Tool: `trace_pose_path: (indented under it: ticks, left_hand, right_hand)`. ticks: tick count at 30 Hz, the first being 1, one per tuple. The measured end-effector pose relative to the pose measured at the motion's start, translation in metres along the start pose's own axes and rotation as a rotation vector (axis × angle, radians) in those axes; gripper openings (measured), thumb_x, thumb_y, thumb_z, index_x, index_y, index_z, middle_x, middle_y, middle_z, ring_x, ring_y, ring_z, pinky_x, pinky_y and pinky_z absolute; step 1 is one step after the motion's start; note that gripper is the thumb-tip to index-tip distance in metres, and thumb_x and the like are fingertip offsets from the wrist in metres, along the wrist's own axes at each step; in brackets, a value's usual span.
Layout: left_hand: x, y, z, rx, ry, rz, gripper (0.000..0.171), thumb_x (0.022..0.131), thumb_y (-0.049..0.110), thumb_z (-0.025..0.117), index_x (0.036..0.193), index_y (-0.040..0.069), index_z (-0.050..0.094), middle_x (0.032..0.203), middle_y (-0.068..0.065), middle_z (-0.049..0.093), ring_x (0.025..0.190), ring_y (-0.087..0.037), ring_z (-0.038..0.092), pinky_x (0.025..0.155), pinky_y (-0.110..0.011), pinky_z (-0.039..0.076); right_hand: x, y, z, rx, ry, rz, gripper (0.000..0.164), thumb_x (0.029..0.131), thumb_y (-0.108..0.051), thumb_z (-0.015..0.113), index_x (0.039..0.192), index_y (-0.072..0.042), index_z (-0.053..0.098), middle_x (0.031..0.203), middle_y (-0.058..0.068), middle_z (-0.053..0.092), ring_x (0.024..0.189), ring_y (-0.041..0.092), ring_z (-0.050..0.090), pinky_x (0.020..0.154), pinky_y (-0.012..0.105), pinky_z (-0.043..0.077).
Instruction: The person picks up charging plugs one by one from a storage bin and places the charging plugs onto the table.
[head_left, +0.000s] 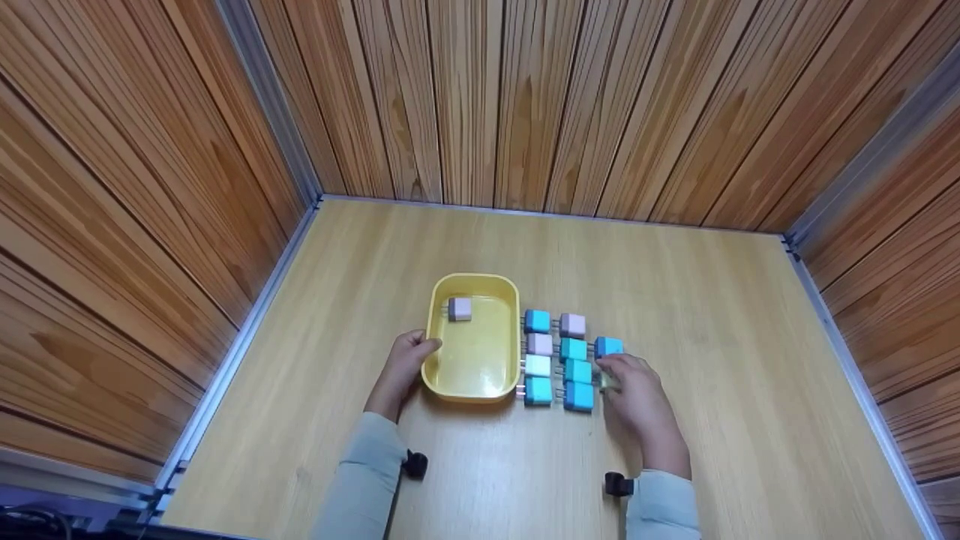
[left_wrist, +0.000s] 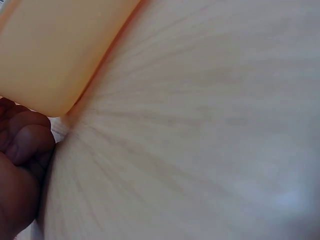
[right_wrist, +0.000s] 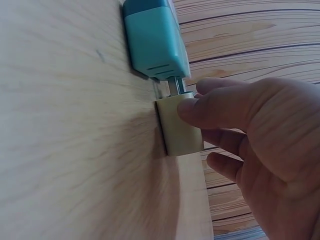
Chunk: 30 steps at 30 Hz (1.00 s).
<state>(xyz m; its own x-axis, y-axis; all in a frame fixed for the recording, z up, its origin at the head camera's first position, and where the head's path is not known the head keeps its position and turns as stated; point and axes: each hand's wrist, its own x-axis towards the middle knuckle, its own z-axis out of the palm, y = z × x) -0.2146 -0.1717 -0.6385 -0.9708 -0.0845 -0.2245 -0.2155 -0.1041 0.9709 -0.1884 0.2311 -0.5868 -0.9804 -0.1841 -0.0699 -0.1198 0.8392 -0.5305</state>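
Note:
My left hand [head_left: 405, 367] grips the left rim of a yellow rectangular tub [head_left: 480, 360], thumb over the edge. In the left wrist view, curled fingers [left_wrist: 30, 132] lie against the tub's outer wall. One pale lilac plug adapter [head_left: 460, 309] lies inside near the far left corner. My right hand [head_left: 641, 394] pinches a pale yellow plug adapter [right_wrist: 180, 125] between thumb and fingers, low at the tabletop. Its metal prongs point at a teal adapter [right_wrist: 155, 42] in front of it. A blue adapter [head_left: 608, 346] sits just beyond the right fingertips.
Right of the tub, several adapters stand in columns: blue [head_left: 537, 321], lilac [head_left: 573, 325], white [head_left: 537, 365] and teal [head_left: 574, 349], prongs facing left. Wood-panelled walls [head_left: 525, 105] enclose the wooden table [head_left: 750, 360] at back and sides.

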Motion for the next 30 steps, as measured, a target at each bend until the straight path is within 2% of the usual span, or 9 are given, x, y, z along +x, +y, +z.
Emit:
trace_pose_path:
  ticks: [11,18,22,30]
  left_hand:
    - [0.000,0.000,-0.001,0.016,0.000,-0.030,0.019,0.091,0.015,0.064,0.075,0.006,0.058,0.071,-0.006,0.058,0.061,-0.017,0.056,0.053,-0.026,0.046]
    - [0.001,0.002,-0.002,0.019,-0.011,-0.061,0.023,0.093,0.016,0.064,0.088,-0.006,0.062,0.076,-0.009,0.064,0.067,-0.021,0.059,0.057,-0.028,0.049]
    - [0.001,0.002,-0.002,0.027,-0.007,-0.081,0.019,0.093,0.017,0.064,0.085,0.001,0.062,0.077,-0.009,0.064,0.067,-0.020,0.060,0.057,-0.028,0.049]
    - [-0.001,0.001,0.000,-0.010,-0.007,-0.010,0.020,0.091,0.013,0.063,0.078,-0.002,0.058,0.070,-0.007,0.062,0.059,-0.016,0.058,0.052,-0.026,0.048]
  right_hand:
    - [0.001,-0.007,-0.005,0.033,-0.030,0.052,0.049,0.093,0.001,0.067,0.140,-0.011,0.061,0.149,0.013,0.050,0.144,0.039,0.039,0.115,0.059,0.034]
    - [0.003,-0.014,-0.008,0.021,-0.025,0.029,0.049,0.094,-0.001,0.066,0.140,-0.012,0.061,0.149,0.012,0.051,0.142,0.038,0.040,0.115,0.059,0.034]
    - [0.004,-0.018,-0.009,0.024,-0.020,0.019,0.049,0.094,-0.003,0.067,0.142,-0.013,0.060,0.150,0.011,0.050,0.142,0.036,0.040,0.114,0.059,0.035]
    - [0.010,-0.031,-0.011,0.004,-0.011,-0.032,0.049,0.094,-0.007,0.069,0.142,-0.010,0.059,0.149,0.013,0.052,0.143,0.036,0.040,0.116,0.059,0.031]
